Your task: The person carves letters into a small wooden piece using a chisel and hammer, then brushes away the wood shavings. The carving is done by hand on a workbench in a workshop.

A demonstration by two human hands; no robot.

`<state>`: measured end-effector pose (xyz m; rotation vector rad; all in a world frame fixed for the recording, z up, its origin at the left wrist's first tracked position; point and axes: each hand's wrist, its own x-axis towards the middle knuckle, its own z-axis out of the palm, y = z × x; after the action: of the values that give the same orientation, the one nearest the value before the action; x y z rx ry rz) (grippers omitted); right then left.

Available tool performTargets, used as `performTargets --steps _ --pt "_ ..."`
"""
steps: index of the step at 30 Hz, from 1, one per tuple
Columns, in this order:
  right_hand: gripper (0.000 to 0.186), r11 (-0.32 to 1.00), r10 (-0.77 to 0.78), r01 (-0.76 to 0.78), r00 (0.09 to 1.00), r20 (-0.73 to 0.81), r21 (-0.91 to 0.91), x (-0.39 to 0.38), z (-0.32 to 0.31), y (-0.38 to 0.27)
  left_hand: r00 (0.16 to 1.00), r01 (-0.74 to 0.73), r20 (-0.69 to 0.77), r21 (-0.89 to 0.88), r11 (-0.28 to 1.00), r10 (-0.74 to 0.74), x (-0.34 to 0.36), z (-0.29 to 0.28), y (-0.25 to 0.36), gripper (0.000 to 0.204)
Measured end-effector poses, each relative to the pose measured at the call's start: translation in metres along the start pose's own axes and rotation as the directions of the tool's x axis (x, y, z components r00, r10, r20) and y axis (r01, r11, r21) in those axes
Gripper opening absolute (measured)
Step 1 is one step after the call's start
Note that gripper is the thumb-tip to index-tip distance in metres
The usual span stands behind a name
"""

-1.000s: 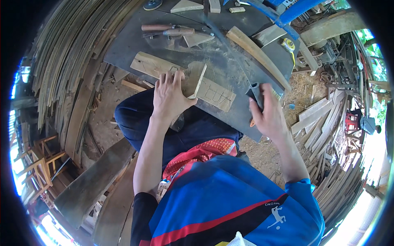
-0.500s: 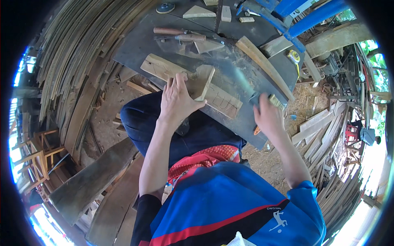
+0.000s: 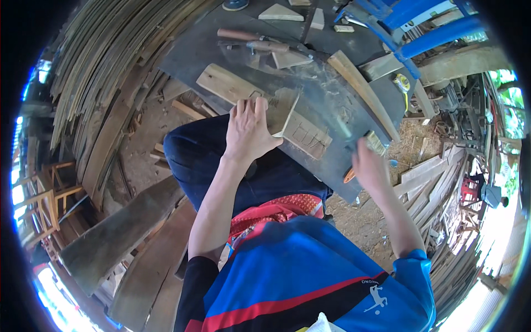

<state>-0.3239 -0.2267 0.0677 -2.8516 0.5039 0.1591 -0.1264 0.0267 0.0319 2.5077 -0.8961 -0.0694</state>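
Observation:
My left hand [image 3: 249, 127] is closed over a wooden block [image 3: 286, 105] lying across a longer board [image 3: 311, 137], thumb on the near side, fingertips curled at the far side. Dark lines mark the board's right end, and its other end [image 3: 224, 82] reaches out beyond my fingers. To the right, my right hand [image 3: 370, 164], smeared by motion, is wrapped round a tool [image 3: 344, 128] with a pale, blurred blade. The tool's kind cannot be made out, and my hand hides its handle. An orange piece [image 3: 348, 175] shows beside that hand.
Tools with wooden handles [image 3: 268, 46] and wood offcuts [image 3: 281, 12] lie across the dark tabletop [image 3: 188, 52]. A long timber strip [image 3: 365, 94], yellow tape measure [image 3: 402, 83] and blue metal frame [image 3: 412, 47] are at the right. Stacked planks [image 3: 116, 66] stand left.
My right hand has shifted slightly right and toward me, with the blurred tool. The left hand keeps its hold on the block while the whole view shifts a little.

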Motion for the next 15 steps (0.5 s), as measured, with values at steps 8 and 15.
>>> performTargets --steps 8,15 --pt "0.030 0.900 0.054 -0.035 0.998 -0.031 0.434 0.003 -0.003 -0.015 0.981 0.031 0.195 -0.066 0.997 -0.018 0.035 -0.037 -0.012 0.053" --pt "0.028 0.708 0.083 -0.046 0.996 -0.018 0.705 0.034 0.045 -0.085 0.992 0.015 0.120 0.110 0.994 -0.029 0.060 -0.046 -0.018 0.050"
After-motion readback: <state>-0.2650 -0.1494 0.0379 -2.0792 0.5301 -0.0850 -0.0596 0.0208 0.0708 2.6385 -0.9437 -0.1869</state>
